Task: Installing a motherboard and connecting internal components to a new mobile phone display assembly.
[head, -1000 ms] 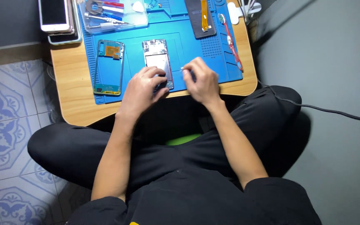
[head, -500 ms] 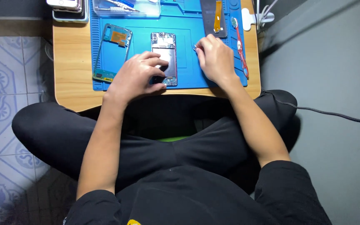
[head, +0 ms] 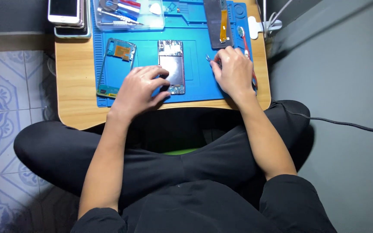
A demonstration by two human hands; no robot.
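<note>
Head view, the only one. We sit cross-legged at a low wooden tabletop (head: 76,99) with a blue work mat (head: 195,82) spread over it. Our left hand (head: 140,91) lies flat, fingers spread and loosely curled, fingertips pressing the lower left edge of the opened phone (head: 172,64). It grips nothing; our read is it just pins the phone so it does not slide. The phone sits in the mat's middle, back off, insides facing up, long side running away from us.

Our right hand (head: 234,71) is nearly closed, thumb and forefinger pinched on thin metal tweezers (head: 210,59), tips poking out to the left toward the phone but apart from it. The hand rests on the mat just right of the phone, wrist down, likely for a steady hold.

The phone frame (head: 116,64) lies left of the phone on the mat, tilted slightly, kept apart from the working area. A clear tray (head: 128,19) with tools stands at the mat's far edge, within reach. A dark screen panel (head: 218,21) with an orange ribbon sits far right on the mat. A red-handled tool (head: 247,47) lies just beyond the right hand. Two stacked phones (head: 65,13) are at the far left corner, off the mat. A black cable (head: 346,124) runs over the grey floor on the right.
</note>
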